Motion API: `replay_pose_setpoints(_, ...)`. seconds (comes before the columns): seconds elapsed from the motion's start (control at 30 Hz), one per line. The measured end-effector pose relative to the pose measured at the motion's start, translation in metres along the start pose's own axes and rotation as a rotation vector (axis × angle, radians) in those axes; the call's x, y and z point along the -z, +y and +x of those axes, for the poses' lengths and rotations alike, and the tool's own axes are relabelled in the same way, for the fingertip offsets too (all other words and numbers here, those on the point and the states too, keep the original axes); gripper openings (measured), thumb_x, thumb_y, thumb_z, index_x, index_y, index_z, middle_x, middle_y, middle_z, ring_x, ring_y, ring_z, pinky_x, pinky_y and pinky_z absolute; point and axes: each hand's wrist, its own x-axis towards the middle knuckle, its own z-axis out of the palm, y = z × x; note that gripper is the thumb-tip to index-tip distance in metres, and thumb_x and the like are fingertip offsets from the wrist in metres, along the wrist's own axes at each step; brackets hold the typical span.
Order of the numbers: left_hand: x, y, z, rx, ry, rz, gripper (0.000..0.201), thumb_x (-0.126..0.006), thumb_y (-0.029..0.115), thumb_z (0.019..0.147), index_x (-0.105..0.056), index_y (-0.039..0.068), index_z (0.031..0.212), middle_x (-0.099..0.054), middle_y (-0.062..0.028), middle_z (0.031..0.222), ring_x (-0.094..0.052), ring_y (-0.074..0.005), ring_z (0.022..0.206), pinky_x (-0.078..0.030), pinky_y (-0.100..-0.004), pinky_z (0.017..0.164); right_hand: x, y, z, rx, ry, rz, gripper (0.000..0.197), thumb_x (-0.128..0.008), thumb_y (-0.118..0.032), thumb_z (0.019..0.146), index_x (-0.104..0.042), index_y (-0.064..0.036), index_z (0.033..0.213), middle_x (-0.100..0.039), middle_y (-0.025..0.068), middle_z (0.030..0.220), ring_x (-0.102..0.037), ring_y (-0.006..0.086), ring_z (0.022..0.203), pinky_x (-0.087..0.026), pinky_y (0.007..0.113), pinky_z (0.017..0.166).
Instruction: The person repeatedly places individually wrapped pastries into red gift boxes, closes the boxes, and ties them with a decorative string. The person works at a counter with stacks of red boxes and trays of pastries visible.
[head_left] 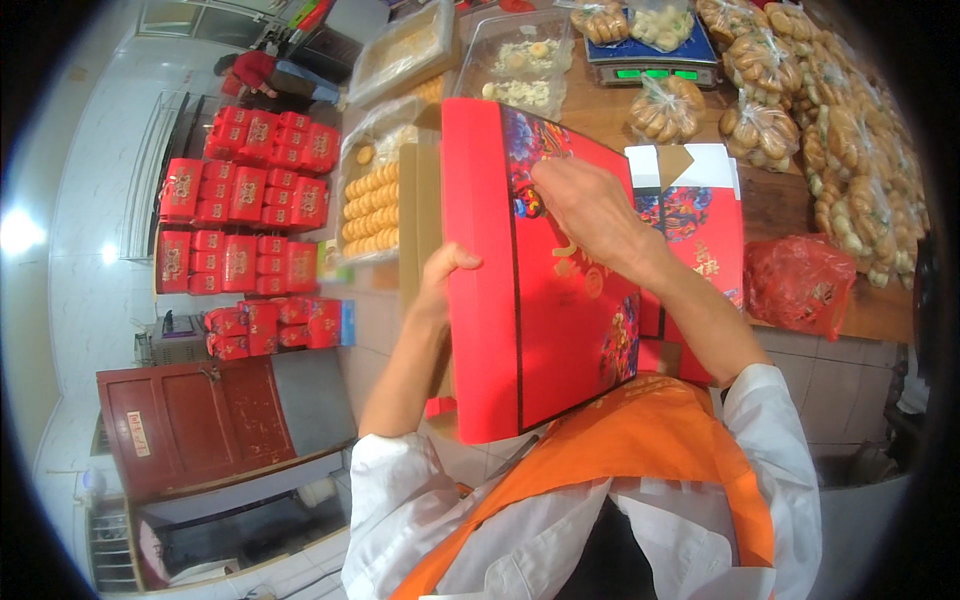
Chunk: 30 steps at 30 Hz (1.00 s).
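- Table [780,205]: wooden, brown top.
- Scale [655,74]: blue-topped, green-lit, far side.
- Tray [487,60]: clear plastic, left of scale.
- Bag of buns [667,108]: transparent, just before scale.
- Heap of similar bags [850,150]: right side.
- Red plastic bag [800,285]: crumpled, near edge.

Red box [570,330]: smooth printed paperboard shows a soft sheen.
Table [775,200]: smooth brown wood.
Bread bags [845,140]: clear, crinkled plastic gleams along the table's right edge.
Red bag [800,285]: crumpled, shiny plastic sits at the table's near edge.
Apron [600,435]: matt orange cloth, creased.
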Motion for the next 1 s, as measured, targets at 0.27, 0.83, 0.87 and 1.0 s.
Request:
replay_pose_setpoints(0.27,-0.023,-0.008,0.031,0.001,-0.230,0.187,0.040,-0.047,0.018,0.081,-0.044,0.000,0.118,-0.055,-0.0101,0.107,-0.056,-0.0193,0.095,-0.047,-0.0341,0.083,0.007,0.034,0.011,-0.153,-0.273,0.108,0.008,-0.050,-0.005,0.079,-0.047,0.0015,0.079,-0.054,0.0216,0.071,-0.054,0.0402,0.072,-0.042,0.045,0.060)
replay_pose_setpoints(0.83,-0.061,-0.010,0.096,-0.811,-0.231,1.584,0.027,-0.059,0.016,0.078,-0.056,0.003,0.101,-0.060,-0.0101,0.089,-0.059,-0.0247,0.085,-0.048,-0.0390,0.070,0.010,0.064,-0.025,-0.181,-0.134,0.226,0.016,-0.045,-0.007,0.085,-0.039,0.0005,0.097,-0.055,0.0221,0.075,-0.057,0.0407,0.070,-0.043,0.044,0.057)
replay_pose_setpoints(0.87,-0.065,-0.003,0.091,-0.928,-0.179,1.866,0.025,-0.058,0.016,0.077,-0.056,0.003,0.099,-0.060,-0.0109,0.089,-0.059,-0.0266,0.084,-0.047,-0.0389,0.069,0.016,0.062,-0.039,-0.221,-0.165,0.186,0.014,-0.044,-0.009,0.086,-0.041,0.0003,0.096,-0.054,0.0217,0.078,-0.056,0.0400,0.073,-0.043,0.044,0.059)
replay_pose_setpoints(1.0,-0.051,-0.001,0.089,-0.953,-0.073,2.297,0.020,-0.054,0.017,0.078,-0.057,0.007,0.094,-0.060,-0.0126,0.090,-0.058,-0.0312,0.083,-0.048,-0.0401,0.067,0.028,0.059,-0.137,-0.349,-0.247,0.000,0.013,-0.042,-0.012,0.088,-0.046,-0.0006,0.093,-0.050,0.0199,0.088,-0.053,0.0363,0.087,-0.042,0.043,0.071)
